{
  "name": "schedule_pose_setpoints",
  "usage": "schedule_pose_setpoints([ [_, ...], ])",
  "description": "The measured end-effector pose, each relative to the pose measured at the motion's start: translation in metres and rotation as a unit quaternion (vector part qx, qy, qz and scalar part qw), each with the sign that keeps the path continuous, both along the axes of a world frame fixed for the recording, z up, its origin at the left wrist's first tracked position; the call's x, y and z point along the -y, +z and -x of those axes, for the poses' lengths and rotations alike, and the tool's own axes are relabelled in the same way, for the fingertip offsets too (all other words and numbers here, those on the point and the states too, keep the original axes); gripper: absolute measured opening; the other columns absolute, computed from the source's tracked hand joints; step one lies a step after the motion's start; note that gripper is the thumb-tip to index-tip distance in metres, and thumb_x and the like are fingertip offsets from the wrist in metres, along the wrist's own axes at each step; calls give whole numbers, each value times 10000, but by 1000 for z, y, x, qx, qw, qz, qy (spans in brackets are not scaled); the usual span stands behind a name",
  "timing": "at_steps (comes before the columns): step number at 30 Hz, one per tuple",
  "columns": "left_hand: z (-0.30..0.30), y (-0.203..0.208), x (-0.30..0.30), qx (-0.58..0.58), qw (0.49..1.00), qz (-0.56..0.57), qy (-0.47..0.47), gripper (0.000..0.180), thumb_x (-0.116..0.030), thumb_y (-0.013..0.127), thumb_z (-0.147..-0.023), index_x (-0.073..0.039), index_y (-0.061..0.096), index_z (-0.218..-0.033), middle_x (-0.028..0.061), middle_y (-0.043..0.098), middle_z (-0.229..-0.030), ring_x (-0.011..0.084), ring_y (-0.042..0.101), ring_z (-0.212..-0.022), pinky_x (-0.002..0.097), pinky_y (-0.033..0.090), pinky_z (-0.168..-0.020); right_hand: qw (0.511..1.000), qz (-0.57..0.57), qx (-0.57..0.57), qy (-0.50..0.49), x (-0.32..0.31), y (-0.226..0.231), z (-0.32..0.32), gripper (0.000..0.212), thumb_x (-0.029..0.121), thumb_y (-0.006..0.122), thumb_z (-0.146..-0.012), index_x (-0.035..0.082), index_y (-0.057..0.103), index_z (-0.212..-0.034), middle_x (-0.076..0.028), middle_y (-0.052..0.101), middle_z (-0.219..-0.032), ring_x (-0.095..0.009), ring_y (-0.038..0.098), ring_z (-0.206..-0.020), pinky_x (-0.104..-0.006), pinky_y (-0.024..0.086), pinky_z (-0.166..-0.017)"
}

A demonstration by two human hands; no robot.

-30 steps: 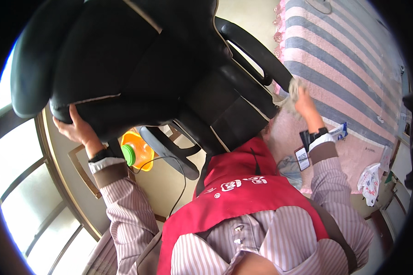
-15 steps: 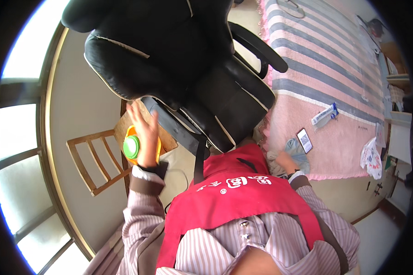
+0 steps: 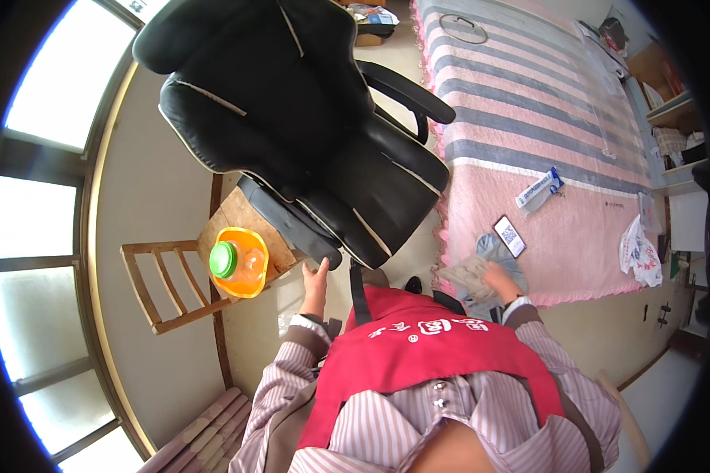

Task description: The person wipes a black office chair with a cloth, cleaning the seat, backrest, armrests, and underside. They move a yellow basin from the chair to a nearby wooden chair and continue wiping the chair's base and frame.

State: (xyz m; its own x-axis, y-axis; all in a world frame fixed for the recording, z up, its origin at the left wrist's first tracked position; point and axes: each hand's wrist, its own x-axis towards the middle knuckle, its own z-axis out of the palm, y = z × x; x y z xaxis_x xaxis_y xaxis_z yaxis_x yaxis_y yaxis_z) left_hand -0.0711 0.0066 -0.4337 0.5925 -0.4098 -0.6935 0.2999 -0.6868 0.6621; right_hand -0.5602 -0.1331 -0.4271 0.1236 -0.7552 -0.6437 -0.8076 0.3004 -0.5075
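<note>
My left hand (image 3: 315,285) is just below the front end of the near armrest (image 3: 282,217) of a black padded office chair (image 3: 323,162). Its fingers are apart and hold nothing; whether the tips touch the armrest I cannot tell. My right hand (image 3: 498,280) is closed on a crumpled beige cloth (image 3: 467,274) at the bed's near edge. Under and beside it lies a light blue cloth (image 3: 493,251). A phone (image 3: 510,236) with a lit screen lies just beyond that cloth. The office chair stands turned sideways in front of me.
At left, a wooden chair (image 3: 241,211) carries an orange basin (image 3: 256,282) with a green-lidded clear jar (image 3: 223,260) in it. The bed (image 3: 560,260) holds a blue-and-white packet (image 3: 539,191) and a white plastic bag (image 3: 640,252). Windows line the left wall.
My left hand has moved right, from over the orange basin to the office chair's armrest. The right hand stays at the bed's edge with the beige cloth. The whole view has shifted.
</note>
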Motion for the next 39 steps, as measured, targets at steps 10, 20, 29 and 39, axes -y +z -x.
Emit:
schedule_pose_setpoints([
  [10,33,-18,66,105,974,1,201,882,-366,858,-625,40,362,-1231,194,573,-1075,281,639,-797,348,542,-463,975,-17,-135,177,-96,-14,110,309,205,517,-808,3,638,-1009,-279,622,-1024,-440,570,-1005,-467,460,-836],
  [20,-13,-12,93,113,980,-17,162,818,-323,860,-611,14,402,-1199,197,609,-1005,263,657,-688,327,559,-482,991,-26,-112,68,-18,7,22,354,190,595,-743,48,622,-1066,-254,639,-1015,-417,586,-1003,-439,463,-839],
  [29,-74,-3,179,144,985,-1,97,741,-288,846,-619,-10,471,-1196,199,636,-1057,320,639,-941,388,513,-805,996,-27,-79,29,32,20,-27,394,167,610,-720,43,605,-1095,-229,648,-1025,-386,604,-1002,-407,462,-852],
  [39,-126,-34,301,202,974,103,-9,830,-293,864,-605,30,421,-1228,192,643,-997,264,663,-798,342,538,-573,994,-1,-113,9,31,38,-44,401,141,601,-716,19,597,-1098,-252,645,-987,-393,610,-975,-417,462,-834],
])
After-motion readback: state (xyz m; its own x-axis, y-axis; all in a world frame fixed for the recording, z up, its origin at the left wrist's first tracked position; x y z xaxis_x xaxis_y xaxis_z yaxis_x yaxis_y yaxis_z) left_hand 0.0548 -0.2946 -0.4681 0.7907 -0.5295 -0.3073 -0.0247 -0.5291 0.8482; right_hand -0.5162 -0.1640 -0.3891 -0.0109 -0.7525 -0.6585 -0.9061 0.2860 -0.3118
